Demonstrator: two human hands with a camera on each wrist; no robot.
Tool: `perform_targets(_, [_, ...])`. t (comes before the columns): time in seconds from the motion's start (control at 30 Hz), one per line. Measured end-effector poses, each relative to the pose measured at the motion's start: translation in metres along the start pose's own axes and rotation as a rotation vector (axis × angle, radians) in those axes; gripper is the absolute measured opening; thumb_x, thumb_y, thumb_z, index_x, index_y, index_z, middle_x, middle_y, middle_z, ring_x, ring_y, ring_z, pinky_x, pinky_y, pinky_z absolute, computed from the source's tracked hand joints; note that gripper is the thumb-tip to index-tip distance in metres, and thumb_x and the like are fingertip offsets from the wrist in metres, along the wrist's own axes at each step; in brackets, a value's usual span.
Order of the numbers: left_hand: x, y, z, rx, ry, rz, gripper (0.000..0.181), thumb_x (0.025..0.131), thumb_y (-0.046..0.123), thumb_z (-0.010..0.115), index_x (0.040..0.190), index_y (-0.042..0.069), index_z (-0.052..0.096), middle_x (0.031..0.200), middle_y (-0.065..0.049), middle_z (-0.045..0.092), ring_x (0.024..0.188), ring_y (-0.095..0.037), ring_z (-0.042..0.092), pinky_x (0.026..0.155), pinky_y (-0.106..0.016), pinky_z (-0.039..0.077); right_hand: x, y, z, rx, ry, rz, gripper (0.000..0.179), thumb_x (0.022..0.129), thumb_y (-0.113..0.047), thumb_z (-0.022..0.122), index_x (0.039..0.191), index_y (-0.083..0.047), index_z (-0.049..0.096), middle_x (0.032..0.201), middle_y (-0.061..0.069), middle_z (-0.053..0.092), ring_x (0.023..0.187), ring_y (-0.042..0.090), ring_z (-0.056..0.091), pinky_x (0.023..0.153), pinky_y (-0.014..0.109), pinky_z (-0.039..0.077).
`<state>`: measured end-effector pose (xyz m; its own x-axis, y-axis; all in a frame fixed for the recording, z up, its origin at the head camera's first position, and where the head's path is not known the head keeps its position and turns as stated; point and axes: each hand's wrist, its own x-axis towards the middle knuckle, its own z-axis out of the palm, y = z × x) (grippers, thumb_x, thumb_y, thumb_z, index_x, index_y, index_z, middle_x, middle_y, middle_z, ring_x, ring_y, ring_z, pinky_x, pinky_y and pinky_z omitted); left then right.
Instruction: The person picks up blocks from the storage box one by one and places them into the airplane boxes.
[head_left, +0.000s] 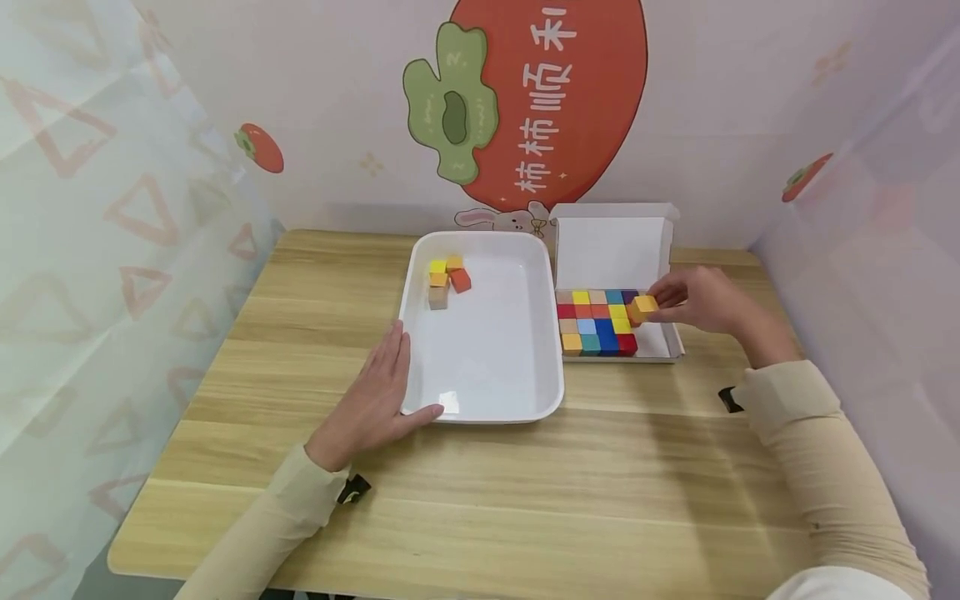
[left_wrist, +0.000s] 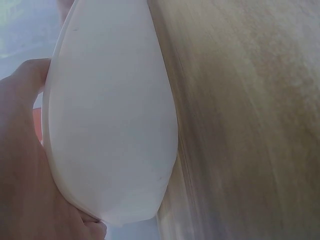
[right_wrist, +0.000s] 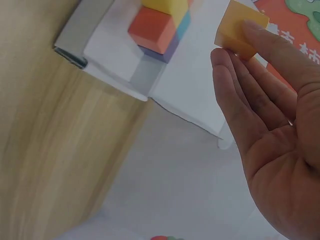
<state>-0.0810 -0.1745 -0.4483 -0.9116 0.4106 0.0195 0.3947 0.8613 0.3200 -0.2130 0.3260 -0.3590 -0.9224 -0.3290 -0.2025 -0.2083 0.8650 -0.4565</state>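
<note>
My right hand pinches a yellow-orange wooden cube between thumb and fingertips. It holds the cube just above the right side of a shallow white cardboard box, filled with rows of coloured cubes. In the right wrist view, a red-orange cube stands in the box, apart from the held one. At the near left corner of a white tray, my left hand rests on the rim, fingers along the left side and thumb over the near edge.
Inside the tray's far left corner sit several cubes: yellow, orange, a red one and a plain wood one. The box's raised lid stands against the back wall. Both containers stand on a wooden table.
</note>
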Motion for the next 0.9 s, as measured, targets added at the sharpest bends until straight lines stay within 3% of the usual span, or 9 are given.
perform_targets(0.27, [0.000,0.001,-0.002,-0.003,-0.015,-0.006,0.121,0.096,0.074,0.056,0.166,-0.008,0.000,0.177,-0.023,-0.012,0.167,-0.036,-0.003,0.134,-0.056,0.017,-0.004,0.017,0.010,0.032,-0.042,0.032,0.040,0.093,-0.020,0.083,0.124,0.001,0.071,0.119,0.024,0.075,0.105,0.035,0.073,0.095,0.051,0.063])
perform_targets(0.53, [-0.001,0.000,-0.002,-0.003,-0.015,-0.003,0.122,0.096,0.073,0.058,0.166,-0.008,0.000,0.177,-0.023,-0.011,0.167,-0.037,-0.003,0.134,-0.056,0.017,-0.001,0.029,0.026,0.093,-0.028,0.035,0.034,0.092,-0.015,0.083,0.120,0.002,0.073,0.116,0.022,0.075,0.102,0.031,0.072,0.093,0.046,0.064])
perform_targets(0.9, [-0.001,0.002,-0.004,-0.004,-0.022,-0.005,0.121,0.095,0.072,0.059,0.166,-0.008,0.000,0.177,-0.023,-0.011,0.167,-0.037,-0.003,0.134,-0.056,0.016,0.002,0.037,0.050,0.154,0.023,0.113,0.040,0.094,-0.019,0.082,0.126,0.001,0.069,0.122,0.025,0.072,0.110,0.037,0.069,0.094,0.044,0.064])
